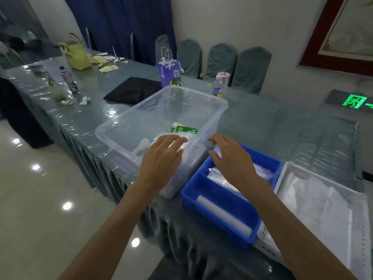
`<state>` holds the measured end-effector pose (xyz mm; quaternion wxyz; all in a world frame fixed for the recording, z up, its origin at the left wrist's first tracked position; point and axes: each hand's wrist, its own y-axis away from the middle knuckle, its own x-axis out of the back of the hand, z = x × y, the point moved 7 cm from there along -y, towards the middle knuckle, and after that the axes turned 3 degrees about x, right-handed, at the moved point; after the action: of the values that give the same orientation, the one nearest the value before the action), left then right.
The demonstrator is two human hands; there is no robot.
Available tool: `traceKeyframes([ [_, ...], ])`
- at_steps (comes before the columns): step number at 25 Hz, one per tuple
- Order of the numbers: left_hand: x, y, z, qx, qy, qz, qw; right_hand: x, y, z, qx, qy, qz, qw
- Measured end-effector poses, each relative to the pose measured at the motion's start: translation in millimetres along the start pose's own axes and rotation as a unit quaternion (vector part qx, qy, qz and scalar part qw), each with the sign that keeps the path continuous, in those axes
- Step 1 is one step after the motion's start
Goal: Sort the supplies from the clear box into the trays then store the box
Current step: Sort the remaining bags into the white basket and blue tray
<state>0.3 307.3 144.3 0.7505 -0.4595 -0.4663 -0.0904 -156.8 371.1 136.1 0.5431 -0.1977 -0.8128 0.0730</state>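
Observation:
The clear box (125, 126) stands on the table near its front edge, holding a green packet (182, 129), white plastic spoons (141, 148) and clear wrapped items. My left hand (163, 158) reaches over the box's near rim with fingers relaxed on the wrapped items inside. My right hand (232, 156) hovers over the far end of the blue tray (193, 190), its fingers and thumb pinching a clear plastic packet (218, 151). The blue tray holds clear bags in one compartment and a white roll (224, 215) in the other. A white tray (361, 201) with white plastic bags sits to the right.
Behind the box lie a black cloth (133, 90), a purple gift bag (170, 74), a water bottle (218, 87) and a cup. A yellow bag (77, 55) and scraps are at the far left. Covered chairs (250, 69) line the wall. Shiny floor lies to the left.

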Motion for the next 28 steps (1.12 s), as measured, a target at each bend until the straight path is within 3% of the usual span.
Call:
traceKeyframes([
  [4, 8.5, 3.1, -63.0, 0.043, 0.015, -0.027, 0.999, -19.0, -26.5, -47.3, 0.020, 0.003, 0.013, 1.000],
  [10, -7.1, 6.8, -125.4, 0.057, 0.032, -0.056, 0.996, -58.1, -56.6, -66.9, 0.013, 0.022, -0.011, 1.000],
  [20, -59.4, -62.7, -191.9, 0.045, 0.038, -0.086, 0.995, -104.6, -158.9, -40.0, 0.008, 0.040, -0.031, 0.999],
  [28, -106.0, -139.2, -220.3, -0.042, 0.026, -0.124, 0.991, -115.2, -229.6, -10.3, -0.020, 0.068, -0.041, 0.997],
])
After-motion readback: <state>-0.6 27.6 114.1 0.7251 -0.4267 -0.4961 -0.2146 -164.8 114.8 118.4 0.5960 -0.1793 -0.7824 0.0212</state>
